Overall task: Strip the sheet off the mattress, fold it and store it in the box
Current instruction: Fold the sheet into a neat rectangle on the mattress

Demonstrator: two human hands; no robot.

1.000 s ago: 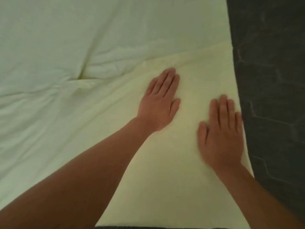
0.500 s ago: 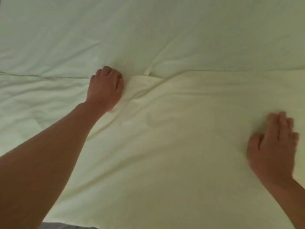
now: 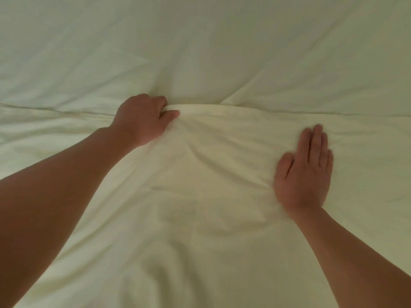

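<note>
While the pale yellow-green sheet fills the whole view, lying spread and creased from near to far, a bare left forearm reaches in from the near left corner. At its end the left hand sits just left of centre, its fingers curled over and its thumb pressed beneath them, so that a raised bunch of cloth is pinched between them. That bunch belongs to a long edge of an upper layer of the sheet, which runs across the scene from left to right; a further layer lies flat beyond it, on the far side. Soft wrinkles fan out from the grip toward the near right. Well apart to the right, the right hand rests palm down on the upper layer, fingers straight and held together, thumb spread to the left, holding nothing; its outline is slightly blurred. Behind it the right forearm runs off at the near right corner.
</note>
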